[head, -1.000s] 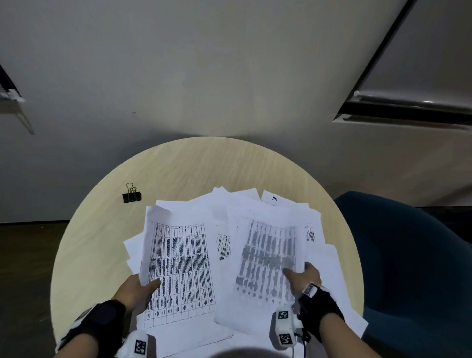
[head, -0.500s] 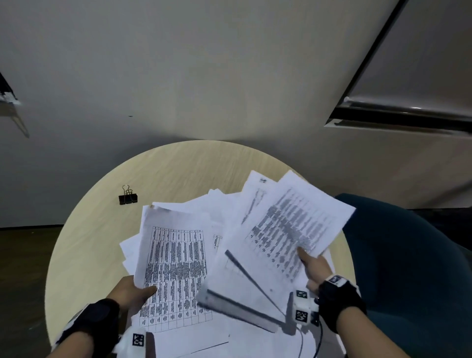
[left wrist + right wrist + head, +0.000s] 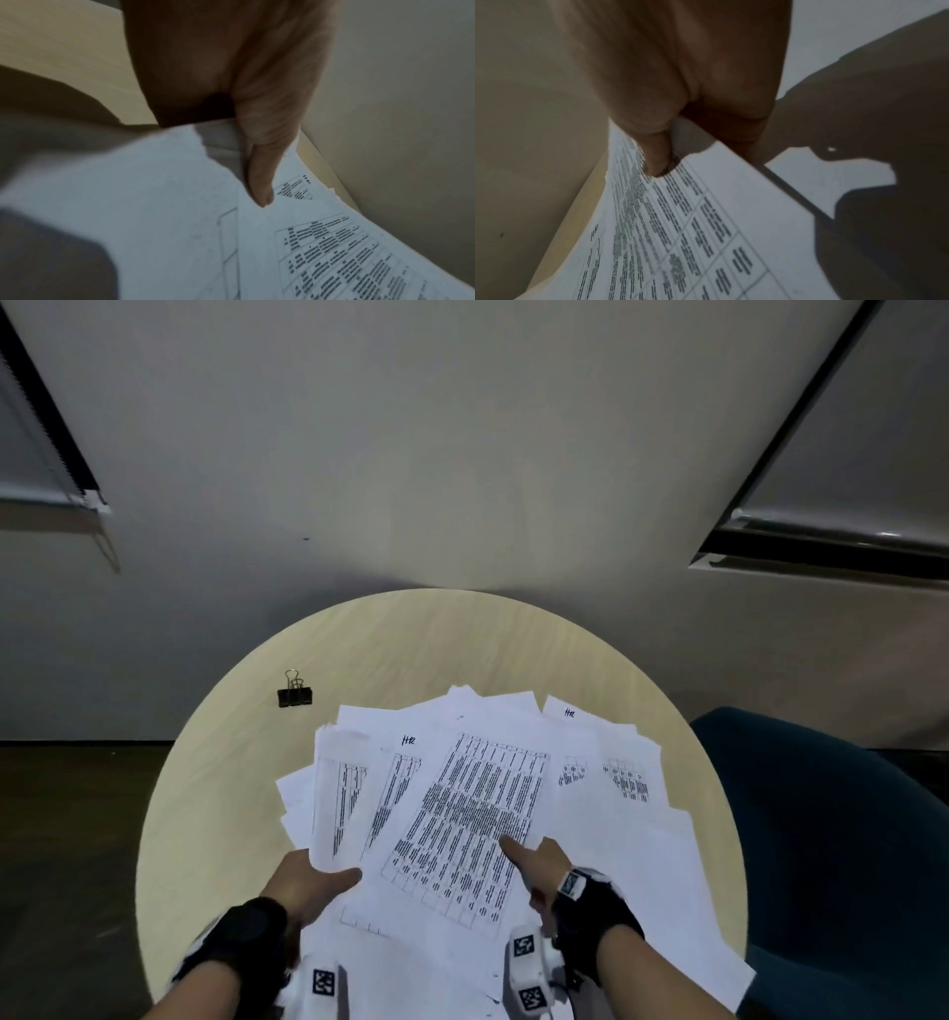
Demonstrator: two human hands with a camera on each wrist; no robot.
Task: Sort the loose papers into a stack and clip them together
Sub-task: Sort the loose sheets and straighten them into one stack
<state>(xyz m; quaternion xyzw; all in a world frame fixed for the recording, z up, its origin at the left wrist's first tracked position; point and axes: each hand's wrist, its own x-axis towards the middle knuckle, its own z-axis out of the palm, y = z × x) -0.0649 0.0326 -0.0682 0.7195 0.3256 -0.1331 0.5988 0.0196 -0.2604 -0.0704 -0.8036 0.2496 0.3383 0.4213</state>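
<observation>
On table [image 3: 215, 814], L hand [image 3: 313, 880] & R hand [image 3: 539, 862] each pinched sheets [image 3: 462, 824], mid-gathering; next: square edges, then fetch clip [image 3: 294, 695].

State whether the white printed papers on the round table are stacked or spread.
Spread. The white printed papers fan across the round wooden table with corners and edges misaligned; the black binder clip lies apart, unused.
</observation>
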